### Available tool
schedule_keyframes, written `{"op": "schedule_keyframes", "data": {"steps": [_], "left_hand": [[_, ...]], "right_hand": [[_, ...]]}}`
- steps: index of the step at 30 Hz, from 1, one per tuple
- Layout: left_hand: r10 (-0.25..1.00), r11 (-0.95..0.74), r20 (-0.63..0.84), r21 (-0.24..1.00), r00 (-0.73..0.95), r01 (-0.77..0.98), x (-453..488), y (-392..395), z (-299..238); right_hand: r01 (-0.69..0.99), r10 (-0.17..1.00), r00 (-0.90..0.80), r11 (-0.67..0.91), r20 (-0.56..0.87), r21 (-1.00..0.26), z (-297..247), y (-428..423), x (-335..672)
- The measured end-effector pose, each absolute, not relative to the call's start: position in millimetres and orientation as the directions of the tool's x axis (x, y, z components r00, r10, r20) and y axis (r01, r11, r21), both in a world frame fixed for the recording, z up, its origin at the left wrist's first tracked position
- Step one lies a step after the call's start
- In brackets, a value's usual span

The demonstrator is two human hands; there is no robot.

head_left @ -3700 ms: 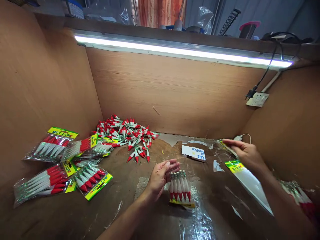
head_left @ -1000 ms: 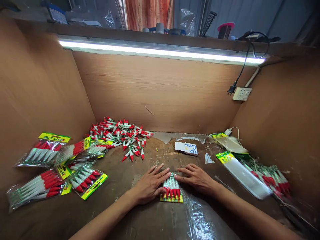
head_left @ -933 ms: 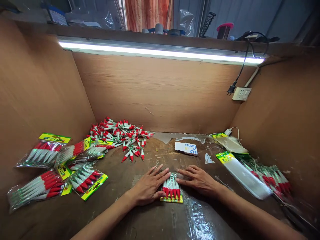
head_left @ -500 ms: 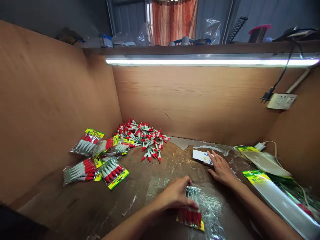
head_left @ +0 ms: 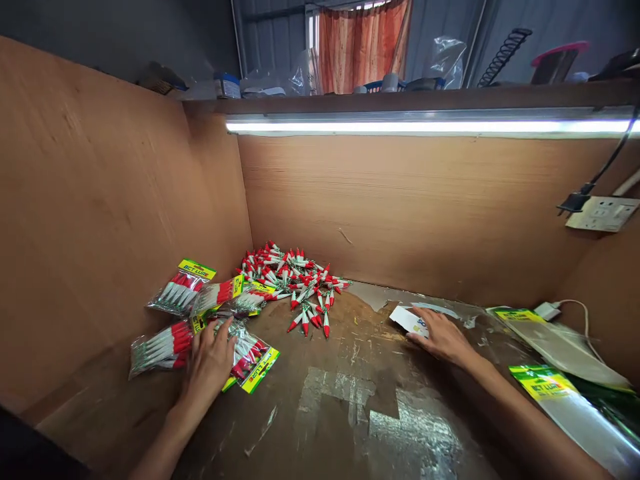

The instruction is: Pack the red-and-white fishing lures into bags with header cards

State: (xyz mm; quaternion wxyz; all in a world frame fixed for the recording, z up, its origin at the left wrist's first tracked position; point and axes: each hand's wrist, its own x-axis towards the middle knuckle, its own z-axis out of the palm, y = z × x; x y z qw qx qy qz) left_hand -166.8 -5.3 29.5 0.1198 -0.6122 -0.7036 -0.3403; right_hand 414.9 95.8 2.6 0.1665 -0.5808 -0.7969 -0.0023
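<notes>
Brown board walls (head_left: 100, 187) stand round the desk (head_left: 350, 340). On the far left lie some packs (head_left: 183, 292) of red and white lures. The left hand (head_left: 210, 357) rests flat on the nearest pack (head_left: 255, 360), fingers spread, not closed round it. That pack lies on the desk at the front of the heap, touching the others. I think it is light. Its clear bag looks slippery and crinkly, and the lures inside look stiff and maybe sharp at the ends. The yellow strip (head_left: 260, 370) at its end looks like the best place to pinch it, since it is flat and firm. Just behind, loose lures (head_left: 295, 280) sit in a pile by the back wall. Further right, the right hand (head_left: 440, 337) lies flat and open on a white card (head_left: 407, 319). The card looks thin and bendy, easy to lift by an edge. On the far right lie empty bags (head_left: 555, 340), and a socket (head_left: 600, 213) is on the wall.
</notes>
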Motion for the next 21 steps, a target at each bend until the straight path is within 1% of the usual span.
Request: {"op": "schedule_keyframes", "data": {"steps": [2,3,4,5,6,7,8,9,10,11,12,13,14,15,16,17,18,19,21], "left_hand": [[0.711,-0.038,0.685,0.261,-0.157,0.965,-144.8,-4.6,34.7],[0.719,-0.103,0.687,0.254,-0.105,0.962,-128.2,-4.5,39.5],[0.754,-0.191,0.655,0.283,-0.044,0.94,-109.1,-4.7,44.4],[0.82,-0.285,0.572,0.353,0.035,0.891,-88.6,-5.1,48.7],[0.877,-0.341,0.469,0.459,0.102,0.82,-67.3,-5.7,51.6],[0.927,-0.344,0.338,0.58,0.166,0.738,-46.3,-6.4,52.7],[0.948,-0.316,0.214,0.693,0.234,0.648,-26.2,-7.1,51.8],[0.949,-0.267,0.113,0.784,0.293,0.561,-7.8,-7.6,49.3],[0.937,-0.227,0.05,0.839,0.346,0.494,8.3,-7.9,45.5],[0.928,-0.205,0.021,0.862,0.372,0.463,21.7,-8.1,41.2],[0.922,-0.202,0.008,0.862,0.387,0.464,31.9,-8.3,37.0],[0.923,-0.206,0.006,0.852,0.385,0.482,38.9,-8.7,33.4],[0.923,-0.221,0.011,0.834,0.384,0.507,42.8,-9.6,30.9],[0.92,-0.246,0.021,0.809,0.392,0.534,43.8,-10.9,29.6],[0.912,-0.282,0.036,0.779,0.41,0.56,42.5,-12.9,29.5],[0.897,-0.329,0.051,0.741,0.44,0.585,39.5,-15.4,30.3],[0.877,-0.382,0.063,0.693,0.476,0.612,35.3,-18.2,31.8],[0.857,-0.431,0.068,0.637,0.511,0.639,30.7,-21.1,33.4],[0.836,-0.486,0.047,0.526,0.547,0.698,22.1,-25.8,36.0]], "right_hand": [[0.913,0.95,-0.248,0.294,0.188,-0.281,4.6,99.5,412.2],[0.899,0.959,-0.225,0.272,0.171,-0.344,5.8,98.8,407.8],[0.868,0.964,-0.198,0.256,0.176,-0.425,7.1,95.6,399.9],[0.809,0.967,-0.164,0.246,0.196,-0.534,8.3,89.6,387.8],[0.706,0.967,-0.131,0.244,0.217,-0.664,9.3,80.9,371.5],[0.55,0.97,-0.105,0.239,0.217,-0.8,9.8,69.9,351.7],[0.317,0.975,-0.121,0.218,0.188,-0.923,9.7,57.5,329.9],[0.075,0.973,-0.161,0.178,0.165,-0.981,9.2,44.9,308.0],[-0.107,0.968,-0.21,0.117,0.137,-0.987,8.6,33.7,287.9],[-0.189,0.947,-0.311,0.022,0.081,-0.982,8.5,25.3,271.4],[-0.207,0.944,-0.327,-0.032,0.038,-0.978,9.2,21.0,259.5],[-0.181,0.959,-0.283,-0.028,0.025,-0.983,11.2,21.5,252.3],[-0.102,0.977,-0.209,0.018,0.039,-0.995,14.3,26.9,249.1],[0.039,0.988,-0.126,0.093,0.087,-0.995,18.4,36.6,248.4],[0.21,0.985,-0.076,0.165,0.152,-0.964,22.9,49.5,248.4],[0.381,0.976,-0.081,0.219,0.204,-0.898,27.0,64.1,247.2],[0.518,0.968,-0.134,0.252,0.214,-0.817,30.1,78.8,243.4],[0.596,0.962,-0.194,0.271,0.191,-0.756,31.8,92.2,236.4],[0.651,0.949,-0.29,0.289,0.121,-0.702,30.1,112.4,213.3]]}}
